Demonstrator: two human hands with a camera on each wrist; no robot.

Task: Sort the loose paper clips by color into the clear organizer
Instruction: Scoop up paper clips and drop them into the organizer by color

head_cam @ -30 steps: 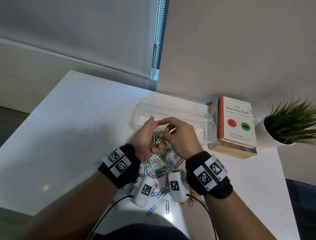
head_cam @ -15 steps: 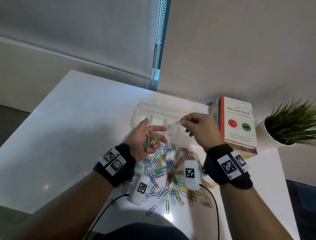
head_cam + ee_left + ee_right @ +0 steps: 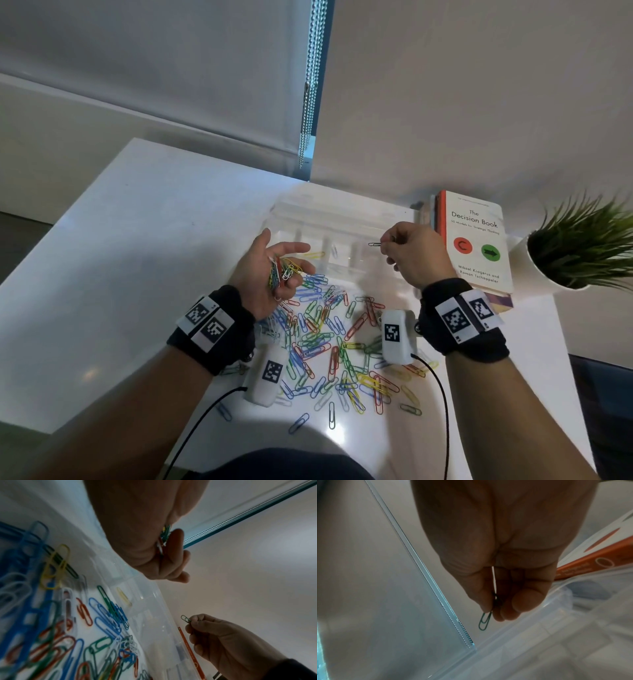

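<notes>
My right hand (image 3: 388,245) pinches one green paper clip (image 3: 374,244) between thumb and forefinger above the right part of the clear organizer (image 3: 342,219). The same green clip (image 3: 485,620) hangs from my fingertips in the right wrist view and shows as the green clip (image 3: 185,618) in the left wrist view. My left hand (image 3: 284,265) lies palm up beside the organizer's left end, curled round a bunch of mixed clips (image 3: 282,270). A yellow clip (image 3: 314,255) lies in a left compartment. The pile of loose clips (image 3: 329,339) covers the table between my wrists.
A stack of books (image 3: 474,245) stands right of the organizer, with a potted plant (image 3: 582,246) beyond it. A blind chain (image 3: 308,85) hangs at the back. The white table (image 3: 137,246) ends at the wall behind and drops off at the left.
My right hand took one green clip from the bunch in my left hand and carried it right, over the organizer. The left hand stayed and opened slightly.
</notes>
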